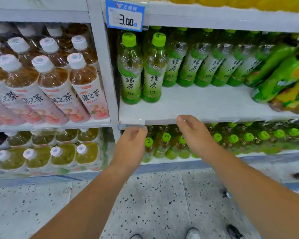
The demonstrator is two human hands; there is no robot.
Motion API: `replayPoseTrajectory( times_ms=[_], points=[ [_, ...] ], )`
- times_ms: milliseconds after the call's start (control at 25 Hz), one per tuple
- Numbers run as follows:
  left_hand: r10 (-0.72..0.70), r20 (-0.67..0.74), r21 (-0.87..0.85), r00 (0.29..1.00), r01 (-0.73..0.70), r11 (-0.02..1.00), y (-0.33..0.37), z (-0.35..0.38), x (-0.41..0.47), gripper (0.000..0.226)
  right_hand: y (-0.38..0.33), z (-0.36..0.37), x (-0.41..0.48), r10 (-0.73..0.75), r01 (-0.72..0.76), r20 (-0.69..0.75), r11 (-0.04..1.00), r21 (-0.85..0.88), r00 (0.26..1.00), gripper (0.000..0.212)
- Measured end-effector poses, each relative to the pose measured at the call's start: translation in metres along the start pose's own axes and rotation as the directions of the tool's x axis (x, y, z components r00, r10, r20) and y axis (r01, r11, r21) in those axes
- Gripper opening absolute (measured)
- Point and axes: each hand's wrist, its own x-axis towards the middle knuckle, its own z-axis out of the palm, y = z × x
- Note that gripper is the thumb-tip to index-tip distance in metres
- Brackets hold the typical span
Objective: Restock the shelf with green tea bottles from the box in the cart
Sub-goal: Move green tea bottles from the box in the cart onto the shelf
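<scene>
Two green tea bottles (130, 69) with green caps stand at the front left of the white shelf (197, 104). A row of several more green tea bottles (205, 66) stands further back. My left hand (131, 145) hangs just below the shelf's front edge, fingers loosely curled, holding nothing. My right hand (192, 133) is beside it, its fingertips at the shelf edge, also holding nothing. The box and the cart are out of view.
Peach tea bottles (59, 87) with white caps fill the left bay. Green and yellow packs (286, 80) lean at the shelf's right end. More green-capped bottles (231, 138) fill the shelf below. A price tag (125, 15) hangs above. Speckled floor lies underfoot.
</scene>
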Motion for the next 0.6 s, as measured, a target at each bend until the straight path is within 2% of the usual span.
replayPoseTrajectory(
  times_ms=[80, 200, 320, 480, 600],
  points=[
    [-0.019, 0.085, 0.058, 0.996, 0.014, 0.998, -0.015, 0.010, -0.012, 0.044, 0.015, -0.006, -0.021, 0.061, -0.059, -0.025, 0.997, 0.054, 0.998, 0.048],
    [-0.060, 0.169, 0.139, 0.984, 0.037, 0.990, -0.031, 0.038, -0.029, 0.043, 0.048, -0.022, -0.053, 0.173, -0.163, -0.058, 0.976, 0.142, 0.983, 0.045],
    [-0.049, 0.247, 0.214, 0.968, -0.005, 0.977, -0.032, 0.073, -0.057, 0.043, 0.082, -0.047, -0.093, 0.282, -0.260, -0.059, 0.934, 0.246, 0.958, 0.048],
    [-0.051, 0.406, 0.313, 0.912, -0.087, 0.946, -0.010, 0.132, -0.108, 0.045, 0.124, -0.108, -0.163, 0.428, -0.375, -0.100, 0.865, 0.333, 0.898, 0.051],
    [-0.027, 0.527, 0.323, 0.850, -0.171, 0.931, 0.023, 0.189, -0.157, 0.047, 0.151, -0.167, -0.215, 0.482, -0.388, -0.194, 0.840, 0.379, 0.855, 0.052]
  ],
)
